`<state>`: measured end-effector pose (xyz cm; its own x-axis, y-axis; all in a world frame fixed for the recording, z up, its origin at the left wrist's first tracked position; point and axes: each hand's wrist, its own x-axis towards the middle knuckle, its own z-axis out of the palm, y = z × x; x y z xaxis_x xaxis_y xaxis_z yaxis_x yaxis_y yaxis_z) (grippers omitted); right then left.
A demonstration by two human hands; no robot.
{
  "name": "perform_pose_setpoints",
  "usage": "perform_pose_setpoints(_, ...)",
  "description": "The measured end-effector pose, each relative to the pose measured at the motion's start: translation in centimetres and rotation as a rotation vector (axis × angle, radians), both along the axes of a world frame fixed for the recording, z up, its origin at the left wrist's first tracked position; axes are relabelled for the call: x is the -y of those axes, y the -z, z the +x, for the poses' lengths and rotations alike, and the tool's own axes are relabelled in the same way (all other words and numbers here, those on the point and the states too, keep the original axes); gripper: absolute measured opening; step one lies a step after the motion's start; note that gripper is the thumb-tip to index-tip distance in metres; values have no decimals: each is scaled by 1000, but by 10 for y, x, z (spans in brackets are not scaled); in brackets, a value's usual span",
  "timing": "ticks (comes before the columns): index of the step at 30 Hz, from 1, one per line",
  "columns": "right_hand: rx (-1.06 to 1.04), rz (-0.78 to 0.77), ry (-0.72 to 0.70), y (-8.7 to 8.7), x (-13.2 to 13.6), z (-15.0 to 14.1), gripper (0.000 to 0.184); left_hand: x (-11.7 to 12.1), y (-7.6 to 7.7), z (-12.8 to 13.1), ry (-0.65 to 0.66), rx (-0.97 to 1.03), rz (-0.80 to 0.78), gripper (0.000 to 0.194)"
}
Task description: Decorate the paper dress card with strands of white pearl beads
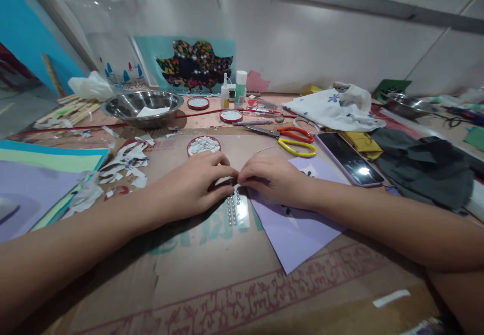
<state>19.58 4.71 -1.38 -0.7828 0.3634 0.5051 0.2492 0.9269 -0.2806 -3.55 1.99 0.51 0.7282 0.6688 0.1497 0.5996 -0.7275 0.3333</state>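
My left hand (209,183) is closed on the top of a clear sheet of stick-on pearls (232,214), thumb and fingers pinching it. Rows of small pearls show below the fingertips. My right hand (270,178) meets it at the sheet's upper edge, fingers pinched together; whatever lies between them is too small to make out. Under the right hand and forearm lies a purple sheet of paper (298,244) with dark and white flower-like pieces on it, partly covered. Just behind my left hand sits a red-rimmed lid (204,144) full of white beads.
Scissors (297,146) with red and yellow handles and a phone (350,158) lie right of centre. A metal bowl (141,111), glue bottle (226,93) and glue stick (240,88) stand behind. Paper scraps (126,161) and coloured sheets (34,189) are on the left. Dark cloth (419,166) lies right.
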Motion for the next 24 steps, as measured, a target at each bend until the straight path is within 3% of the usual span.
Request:
perform_pose_setpoints(5, 39, 135, -50, 3, -1, -1, 20, 1, -2, 0, -1, -31, -23, 28)
perform_pose_setpoints(24, 245, 293, -138, -12, 6, -1, 28, -3, 2, 1, 0, -38, -3, 27)
